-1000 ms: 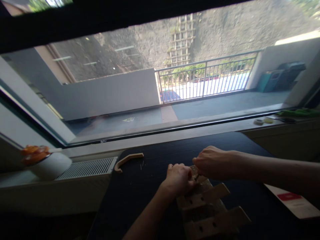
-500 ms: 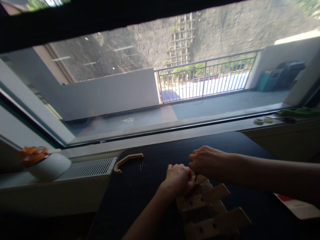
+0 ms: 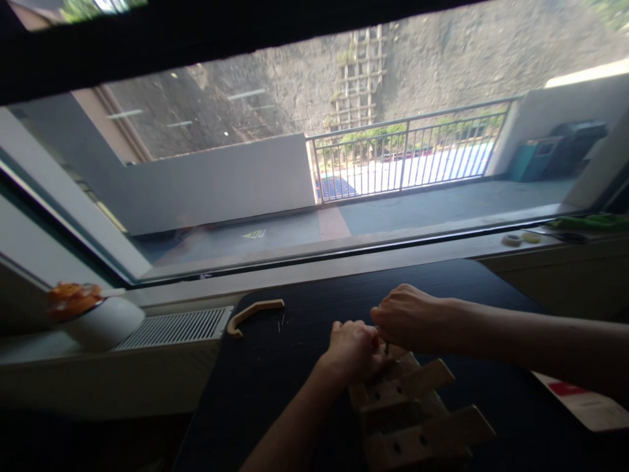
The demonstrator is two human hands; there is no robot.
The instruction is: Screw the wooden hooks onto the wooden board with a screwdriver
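Note:
My left hand (image 3: 354, 349) is closed around the far end of a wooden frame (image 3: 426, 383) on the dark table. Two flat wooden slats with dark round holes stick out of the frame to the right, and something clear and shiny lies between them. Right beside it, my right hand (image 3: 407, 318) is closed just above that same end, its fingertips almost against my left fingers. A short, dark, thin piece shows below the right fingers; the rest of it is hidden in the grip, so its kind is unclear.
A curved wooden piece (image 3: 254, 310) and thin metal pins (image 3: 281, 322) lie at the table's far left. A red-and-white card (image 3: 582, 401) sits under my right forearm. Tape rolls (image 3: 521, 239) rest on the window sill; a white pot (image 3: 105, 321) stands left of the radiator (image 3: 177, 328).
The view has shifted slightly. My right hand has turned a little above the frame, while my left hand keeps its place on it.

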